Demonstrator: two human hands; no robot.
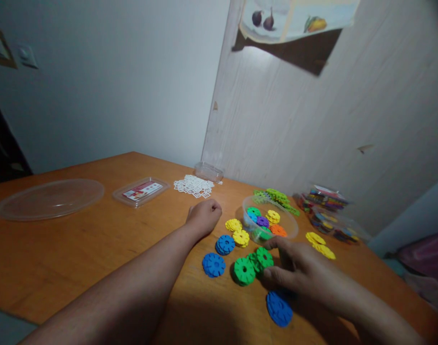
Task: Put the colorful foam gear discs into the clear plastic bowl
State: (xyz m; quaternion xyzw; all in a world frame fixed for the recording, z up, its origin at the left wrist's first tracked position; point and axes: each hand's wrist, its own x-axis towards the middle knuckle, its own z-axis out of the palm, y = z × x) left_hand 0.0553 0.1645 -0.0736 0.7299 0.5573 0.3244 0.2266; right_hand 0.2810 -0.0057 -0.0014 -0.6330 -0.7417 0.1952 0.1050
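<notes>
My left hand (205,216) rests on the table as a loose fist, left of the yellow notched discs (241,238); nothing shows in it. Thumb and forefinger of my right hand (298,264) are spread on either side of a green notched disc stack (264,257); whether they touch it is hard to tell. More green discs (244,271) lie just left of it. Blue disc stacks (214,265) sit nearer my left forearm, and another blue stack (279,308) is below my right hand. Behind, a clear round tub (293,225) holds green, yellow, purple, orange and blue discs.
White flat pieces (194,186) are heaped before a clear box (208,171) at the wall. A labelled lid (141,191) and large oval lid (50,199) lie left. Light-green pieces (277,197), packed containers (326,199) and yellow discs (320,246) are on the right.
</notes>
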